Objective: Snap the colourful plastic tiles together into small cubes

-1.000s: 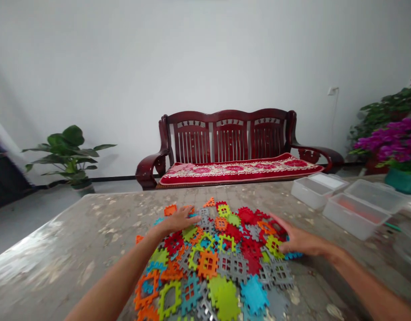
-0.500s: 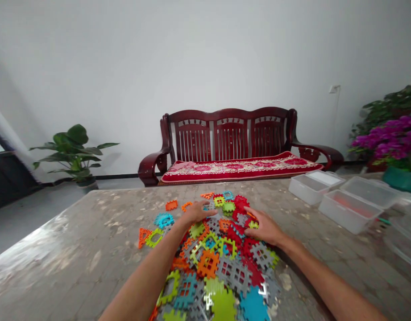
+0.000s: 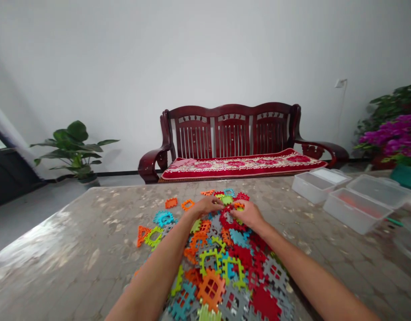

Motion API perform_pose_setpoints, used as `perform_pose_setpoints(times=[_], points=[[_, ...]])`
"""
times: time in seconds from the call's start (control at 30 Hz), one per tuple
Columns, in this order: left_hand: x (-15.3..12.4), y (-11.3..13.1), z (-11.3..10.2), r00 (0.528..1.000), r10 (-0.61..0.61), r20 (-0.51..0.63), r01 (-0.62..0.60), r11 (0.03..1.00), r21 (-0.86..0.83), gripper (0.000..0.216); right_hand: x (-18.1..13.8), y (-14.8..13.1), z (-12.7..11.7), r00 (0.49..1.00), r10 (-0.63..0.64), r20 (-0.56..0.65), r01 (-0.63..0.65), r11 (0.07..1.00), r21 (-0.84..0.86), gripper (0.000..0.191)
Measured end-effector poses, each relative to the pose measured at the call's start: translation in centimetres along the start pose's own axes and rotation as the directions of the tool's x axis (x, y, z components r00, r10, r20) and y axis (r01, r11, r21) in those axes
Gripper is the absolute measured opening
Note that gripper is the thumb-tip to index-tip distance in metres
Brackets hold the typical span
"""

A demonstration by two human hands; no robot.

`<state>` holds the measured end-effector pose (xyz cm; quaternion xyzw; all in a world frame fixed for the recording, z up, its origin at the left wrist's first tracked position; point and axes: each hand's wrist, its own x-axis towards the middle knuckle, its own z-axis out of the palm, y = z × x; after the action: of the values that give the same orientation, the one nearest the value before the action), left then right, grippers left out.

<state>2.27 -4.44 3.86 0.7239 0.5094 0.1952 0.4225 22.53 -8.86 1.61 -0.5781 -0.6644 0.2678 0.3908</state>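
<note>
A heap of flat plastic interlocking building tiles with notched edges [image 3: 210,290] covers the middle of the table in red, orange, green, blue and grey. At the far part of this heap my left hand [image 3: 209,206] has its fingers bent together over the tiles; what they grip is hidden. My right hand [image 3: 249,215] is close beside it, thumb and fingers closed at the edge of a red interlocking tile [image 3: 227,219]. Just beyond both hands lie a green tile [image 3: 227,199] and a blue frame tile [image 3: 229,192].
Loose tiles lie left of the heap, among them an orange tile [image 3: 171,203] and blue tiles [image 3: 164,218]. Clear plastic boxes [image 3: 357,211] stand on the table [image 3: 91,249] at right. Behind it is a wooden bench [image 3: 230,133] with a red cover.
My hands have come closer together at the far part of the heap, and my right hand has closed on a red tile. Tiles nearer me have shifted, and the view has tilted slightly.
</note>
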Motion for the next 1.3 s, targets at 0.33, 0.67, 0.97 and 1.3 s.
perform_pose_setpoints(times=[0.33, 0.67, 0.97, 1.3], points=[[-10.7, 4.5, -2.5, 0.949, 0.268, -0.166, -0.214, 0.933, 0.289, 0.056, -3.2, -2.5, -3.1, 0.962, -0.169, 0.216, 0.086, 0.933, 0.348, 0.052], [-24.9, 0.0, 13.5, 0.833, 0.544, 0.101, -0.451, 0.563, 0.693, 0.073, -7.7, 1.1, -3.5, 0.981, -0.150, 0.124, 0.170, 0.970, -0.171, 0.062], [-22.8, -0.2, 10.6, 0.930, 0.349, -0.118, -0.181, 0.710, 0.680, 0.090, -4.6, 0.1, -1.2, 0.969, -0.090, 0.230, 0.149, 0.955, -0.257, 0.056], [-18.6, -1.6, 7.2, 0.891, 0.288, -0.351, -0.038, 0.817, 0.575, 0.090, 0.0, -0.4, 2.5, 0.949, -0.048, 0.310, 0.029, 0.997, 0.067, 0.044]])
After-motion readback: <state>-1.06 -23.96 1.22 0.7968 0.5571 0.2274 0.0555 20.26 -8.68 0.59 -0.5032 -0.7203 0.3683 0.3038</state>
